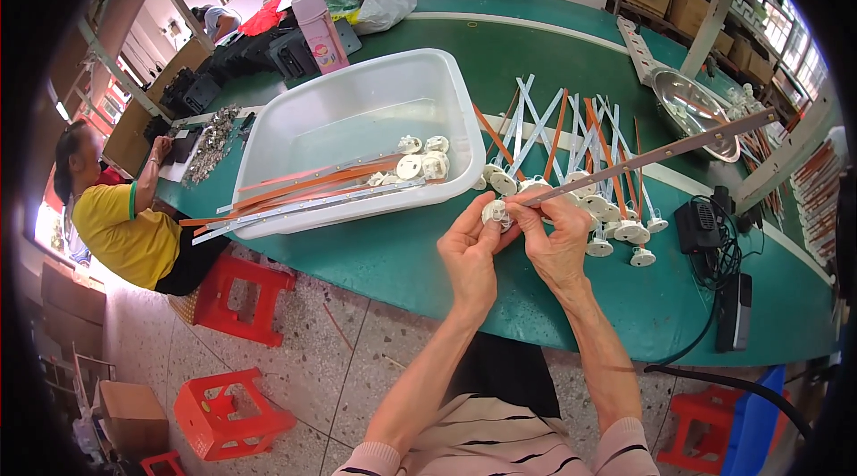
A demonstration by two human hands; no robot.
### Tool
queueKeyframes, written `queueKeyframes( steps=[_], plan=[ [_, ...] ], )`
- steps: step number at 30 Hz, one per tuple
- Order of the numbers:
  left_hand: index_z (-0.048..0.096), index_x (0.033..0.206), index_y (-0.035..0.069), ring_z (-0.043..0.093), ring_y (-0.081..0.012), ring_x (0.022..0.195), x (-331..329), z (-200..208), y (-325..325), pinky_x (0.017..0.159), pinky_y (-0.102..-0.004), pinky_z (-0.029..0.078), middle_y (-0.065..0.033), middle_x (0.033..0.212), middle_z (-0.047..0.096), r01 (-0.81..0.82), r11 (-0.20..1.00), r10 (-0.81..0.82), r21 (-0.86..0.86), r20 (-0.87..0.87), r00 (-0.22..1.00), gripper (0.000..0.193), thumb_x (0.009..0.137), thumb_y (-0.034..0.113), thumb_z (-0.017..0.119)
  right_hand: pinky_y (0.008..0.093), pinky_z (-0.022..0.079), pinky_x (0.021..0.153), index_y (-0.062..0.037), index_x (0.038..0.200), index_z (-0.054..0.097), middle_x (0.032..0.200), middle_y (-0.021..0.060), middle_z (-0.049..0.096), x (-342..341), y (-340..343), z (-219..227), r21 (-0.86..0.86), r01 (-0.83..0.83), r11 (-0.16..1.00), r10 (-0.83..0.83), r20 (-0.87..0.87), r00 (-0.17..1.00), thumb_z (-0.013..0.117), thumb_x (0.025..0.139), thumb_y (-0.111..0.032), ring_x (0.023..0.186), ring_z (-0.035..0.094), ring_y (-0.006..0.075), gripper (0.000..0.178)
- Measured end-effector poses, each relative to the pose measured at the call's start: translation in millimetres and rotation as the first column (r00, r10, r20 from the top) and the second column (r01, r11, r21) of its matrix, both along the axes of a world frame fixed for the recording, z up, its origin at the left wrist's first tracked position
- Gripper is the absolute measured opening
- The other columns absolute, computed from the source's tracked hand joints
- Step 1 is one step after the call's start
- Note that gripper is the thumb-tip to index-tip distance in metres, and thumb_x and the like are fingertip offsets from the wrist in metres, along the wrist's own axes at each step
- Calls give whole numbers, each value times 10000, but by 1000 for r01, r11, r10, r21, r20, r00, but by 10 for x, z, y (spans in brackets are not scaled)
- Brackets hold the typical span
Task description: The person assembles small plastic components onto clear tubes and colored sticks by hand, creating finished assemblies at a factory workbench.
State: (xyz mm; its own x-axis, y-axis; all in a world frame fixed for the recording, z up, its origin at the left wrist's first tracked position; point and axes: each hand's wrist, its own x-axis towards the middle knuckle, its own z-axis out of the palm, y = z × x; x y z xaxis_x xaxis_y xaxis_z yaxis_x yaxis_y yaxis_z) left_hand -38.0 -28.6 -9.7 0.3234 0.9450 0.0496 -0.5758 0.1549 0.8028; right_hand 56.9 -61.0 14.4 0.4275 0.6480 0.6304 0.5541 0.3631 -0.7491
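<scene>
In front of me, over the near edge of the green table, my left hand [470, 248] is closed on a small white round plastic cap [496, 215]. My right hand [558, 244] pinches the end of a long, narrow brownish strip [661, 154] dotted with small marks. The strip slants up to the right, and its held end meets the cap between my fingers; whether they are joined is hidden. Just beyond my right hand lies a pile of orange and silvery strips [555, 132] with white round caps [632, 232] at their near ends.
Left of my hands stands a white plastic tub [446, 74] with several capped strips inside, some jutting over its rim. A metal bowl [687, 110] sits far right, near a black adapter with cables [701, 226]. A person in yellow [125, 226] works at left. Red stools [228, 418] stand below.
</scene>
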Motion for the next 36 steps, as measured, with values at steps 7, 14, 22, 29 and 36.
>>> queueKeyframes(
  steps=[7, 14, 22, 29, 36],
  plan=[
    [475, 1205, -103, 623, -210, 935, 3, 14, -21, 792, -333, 555, -188, 1089, 603, -35, 999, 35, 12, -4, 999, 335, 880, -27, 496, 276, 477, 546, 6, 813, 656, 697, 79, 636, 9, 18, -32, 23, -37, 999, 37, -17, 999, 653, 760, -1, 610, 618, 167, 53],
    [474, 1201, -108, 624, -214, 933, -14, 11, -26, 796, -335, 555, -191, 1081, 604, -33, 999, 33, 19, -28, 999, 331, 882, -26, 494, 270, 482, 570, 15, 810, 656, 715, 83, 651, 9, 9, -17, -34, -80, 996, 77, -82, 994, 635, 766, -5, 633, 626, 161, 52],
    [489, 1186, -105, 625, -213, 930, 1, 29, -28, 786, -331, 556, -185, 1072, 610, -51, 998, 52, 31, -29, 998, 316, 878, -34, 491, 255, 475, 569, 20, 812, 650, 715, 73, 639, 8, 11, -3, -32, -67, 997, 64, -65, 996, 635, 781, -13, 626, 612, 144, 47],
    [503, 1177, -96, 629, -203, 909, -2, 42, -24, 767, -325, 558, -177, 1056, 617, -49, 999, 50, 7, -54, 997, 311, 872, -36, 486, 275, 464, 557, 11, 842, 642, 745, 84, 632, 64, -2, 23, -123, -65, 990, 67, 12, 998, 655, 770, -41, 626, 599, 176, 90],
    [500, 1179, -95, 628, -197, 898, -4, 39, -32, 775, -329, 558, -176, 1047, 619, -56, 998, 57, 10, -96, 994, 311, 875, -30, 492, 282, 469, 569, 14, 839, 653, 738, 83, 633, 74, -33, 103, -70, -110, 991, 105, -69, 992, 672, 751, -42, 640, 602, 175, 105]
  ],
)
